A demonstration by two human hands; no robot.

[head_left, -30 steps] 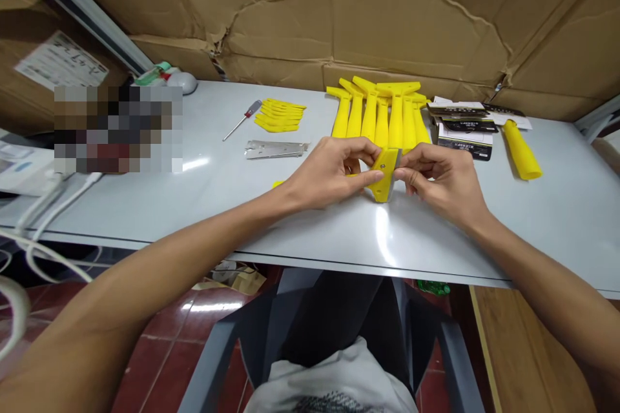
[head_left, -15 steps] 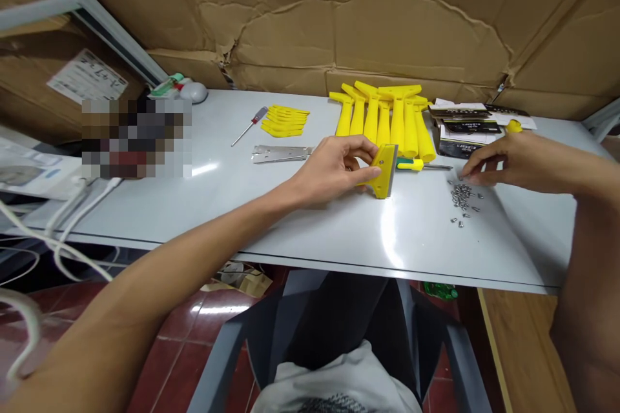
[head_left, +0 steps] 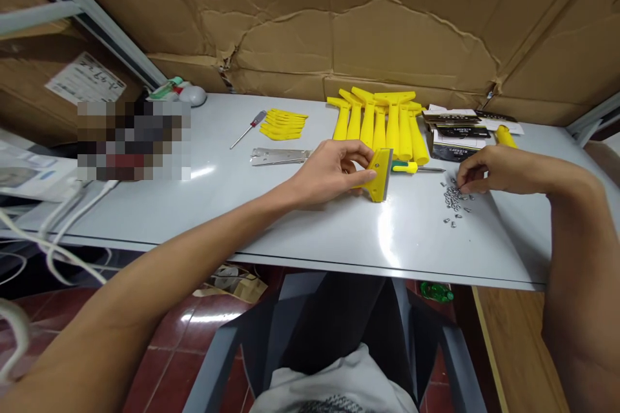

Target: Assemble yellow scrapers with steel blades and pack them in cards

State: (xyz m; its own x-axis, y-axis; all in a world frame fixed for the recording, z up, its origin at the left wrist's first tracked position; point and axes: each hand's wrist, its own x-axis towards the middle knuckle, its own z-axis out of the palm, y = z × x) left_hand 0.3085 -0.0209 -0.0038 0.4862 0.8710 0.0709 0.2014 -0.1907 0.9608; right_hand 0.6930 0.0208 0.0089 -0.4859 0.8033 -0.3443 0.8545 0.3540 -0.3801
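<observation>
A yellow scraper (head_left: 380, 174) with a metal blade along its right edge is held in my left hand (head_left: 336, 168), fingers closed around its handle above the table. My right hand (head_left: 482, 169) is over a pile of small metal screws (head_left: 453, 199), its thumb and forefinger pinched together at the pile's upper right edge. What those fingertips hold is too small to make out. Between the hands, behind the scraper, lies a screwdriver (head_left: 407, 168) with a green and yellow handle. Several yellow scraper handles (head_left: 371, 117) stand grouped behind it.
Small yellow plates (head_left: 285, 124) lie in a row beside a second screwdriver (head_left: 248, 129). Metal blade strips (head_left: 278, 156) rest left of my left hand. Black and white boxes (head_left: 455, 135) and a yellow piece (head_left: 506, 136) lie back right. Cardboard (head_left: 290, 32) lines the back.
My right hand has lowered slightly to the screw pile, and its fingertips have drawn together there. My left hand keeps the scraper in nearly the same place. The view has shifted slightly.
</observation>
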